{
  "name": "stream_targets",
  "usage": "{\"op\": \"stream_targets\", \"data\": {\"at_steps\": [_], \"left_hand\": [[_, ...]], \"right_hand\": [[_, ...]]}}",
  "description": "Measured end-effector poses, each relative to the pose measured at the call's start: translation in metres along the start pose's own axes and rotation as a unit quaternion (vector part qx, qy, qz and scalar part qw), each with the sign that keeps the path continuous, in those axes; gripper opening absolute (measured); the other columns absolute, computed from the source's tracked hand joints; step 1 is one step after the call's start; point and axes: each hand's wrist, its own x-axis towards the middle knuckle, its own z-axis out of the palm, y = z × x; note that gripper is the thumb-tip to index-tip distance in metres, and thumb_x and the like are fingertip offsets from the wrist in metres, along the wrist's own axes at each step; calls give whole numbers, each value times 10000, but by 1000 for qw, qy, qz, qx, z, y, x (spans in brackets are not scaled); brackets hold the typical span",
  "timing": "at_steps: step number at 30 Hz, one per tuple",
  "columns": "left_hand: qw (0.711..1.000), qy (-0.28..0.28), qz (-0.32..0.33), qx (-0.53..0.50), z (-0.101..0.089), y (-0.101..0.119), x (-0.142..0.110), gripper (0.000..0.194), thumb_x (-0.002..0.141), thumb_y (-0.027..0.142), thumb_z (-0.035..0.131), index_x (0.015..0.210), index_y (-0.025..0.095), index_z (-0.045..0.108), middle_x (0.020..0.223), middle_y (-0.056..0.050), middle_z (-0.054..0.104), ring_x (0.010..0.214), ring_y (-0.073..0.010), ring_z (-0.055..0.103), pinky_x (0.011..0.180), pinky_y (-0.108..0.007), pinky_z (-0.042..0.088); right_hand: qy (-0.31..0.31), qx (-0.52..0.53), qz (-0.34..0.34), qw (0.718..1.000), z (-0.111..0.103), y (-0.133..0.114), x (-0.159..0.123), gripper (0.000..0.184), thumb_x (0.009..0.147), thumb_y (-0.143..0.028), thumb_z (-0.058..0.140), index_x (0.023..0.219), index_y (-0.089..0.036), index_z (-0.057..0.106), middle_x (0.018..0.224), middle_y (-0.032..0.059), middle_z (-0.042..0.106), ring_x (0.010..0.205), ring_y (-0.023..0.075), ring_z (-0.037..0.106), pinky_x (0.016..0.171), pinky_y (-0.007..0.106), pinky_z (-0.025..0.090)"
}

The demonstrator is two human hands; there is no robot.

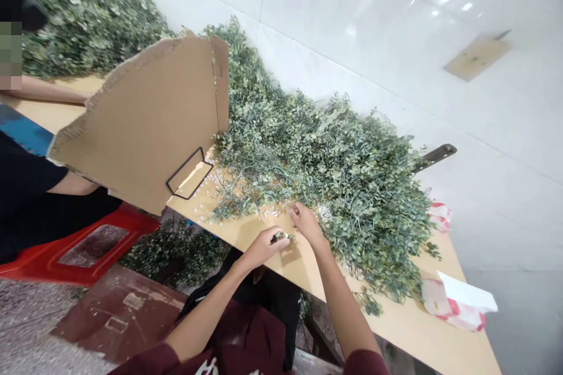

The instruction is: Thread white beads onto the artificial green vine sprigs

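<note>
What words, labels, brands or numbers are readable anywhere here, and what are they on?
None reads with certainty.
Maroon shirt: large white lettering, cut off by the picture's lower edge; unreadable.
Black trousers: a tiny pale mark, too small to read.
Red-and-white wrapper: blurred pattern, no words I can make out.
Cardboard and greenery: no lettering seen.

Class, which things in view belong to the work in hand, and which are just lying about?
Likely part of the work:
left hand, holding a small piece
right hand, near white bits
greenery, heaped on the table

Likely just lying about:
wrapper at the table's end
cardboard beside the greenery
</note>
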Motion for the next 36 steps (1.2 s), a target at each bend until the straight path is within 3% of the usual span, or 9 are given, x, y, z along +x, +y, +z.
{"op": "stream_targets", "data": {"at_steps": [2,7,10,14,19,24,31,36], "left_hand": [[1000,16,1,9,1,-2,0,171,829,325,604,883,163,585,755,20,549,696,-139,509,656,-233,393],[995,54,35,74,4,-5,6,223,768,206,631,989,177,643,1012,-54,641,949,-219,596,885,-320,453],[992,69,34,103,8,-5,10,289,739,181,661,1028,174,650,1096,-89,646,1016,-252,598,938,-355,451],[988,56,44,135,15,-7,9,132,784,154,603,905,159,658,942,-77,661,893,-232,612,849,-334,475],[982,19,112,149,18,-10,-1,191,856,100,475,928,177,634,941,-61,631,896,-198,595,820,-285,448],[981,2,116,157,14,-11,-3,186,897,133,440,966,179,607,925,-50,628,877,-186,582,808,-272,433],[977,-21,119,174,14,-10,-3,267,849,79,446,1010,187,631,984,-54,614,937,-186,576,846,-270,440],[970,-17,134,204,14,-2,-3,210,936,206,459,947,190,668,930,-53,647,905,-192,572,804,-270,434]], "right_hand": [[10,-21,3,1000,10,-1,13,91,791,-109,627,810,-194,654,645,24,648,612,200,626,631,284,426],[8,-16,8,1000,14,-6,17,245,740,-71,652,573,-206,533,576,48,620,677,222,638,670,292,410],[-20,18,9,1000,5,-8,5,221,759,-138,644,581,-207,533,510,6,583,564,178,598,603,267,416],[-95,97,1,991,-9,-3,-26,155,819,-312,598,707,-205,592,458,-55,539,395,133,499,452,238,402],[-136,321,20,937,-12,15,-72,286,814,-473,624,796,-189,592,528,-55,540,409,111,479,397,212,383],[-132,417,72,896,3,25,-101,270,809,-451,628,808,-200,530,636,-51,531,406,83,458,346,175,309],[-110,541,74,831,26,33,-101,249,811,-361,644,740,-203,465,585,-72,461,361,48,393,325,146,220],[-118,571,60,810,28,41,-98,232,843,-347,645,753,-197,492,580,-70,452,360,41,387,322,142,213]]}}
